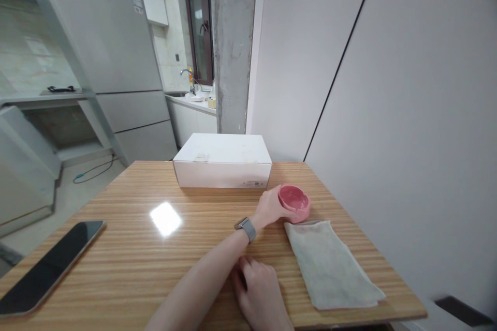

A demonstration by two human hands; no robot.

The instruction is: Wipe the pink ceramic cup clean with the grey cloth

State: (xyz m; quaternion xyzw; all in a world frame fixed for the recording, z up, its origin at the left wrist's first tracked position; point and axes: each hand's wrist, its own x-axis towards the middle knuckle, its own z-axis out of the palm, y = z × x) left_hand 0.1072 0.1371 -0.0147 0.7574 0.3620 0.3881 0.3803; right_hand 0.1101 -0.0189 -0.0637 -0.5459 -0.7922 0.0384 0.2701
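My left hand (272, 206), with a grey-banded watch (246, 228) on its wrist, reaches across to the right. Its fingers and thumb grip the left side of a small, thick-walled pink bowl (295, 202) with what look like notches in the rim. The bowl is at the far edge of a folded grey-green cloth (332, 266); whether it touches the cloth I cannot tell. Near the table's front edge my right hand (259, 287) rests with curled fingers, close beside the left forearm. Nothing shows in it.
A white closed box (223, 173) stands at the back of the wooden table (128, 264). A black phone (50, 269) lies at the left edge. A white wall (388, 129) runs along the right side. Behind are a fridge (101, 41) and a sink counter (194, 114).
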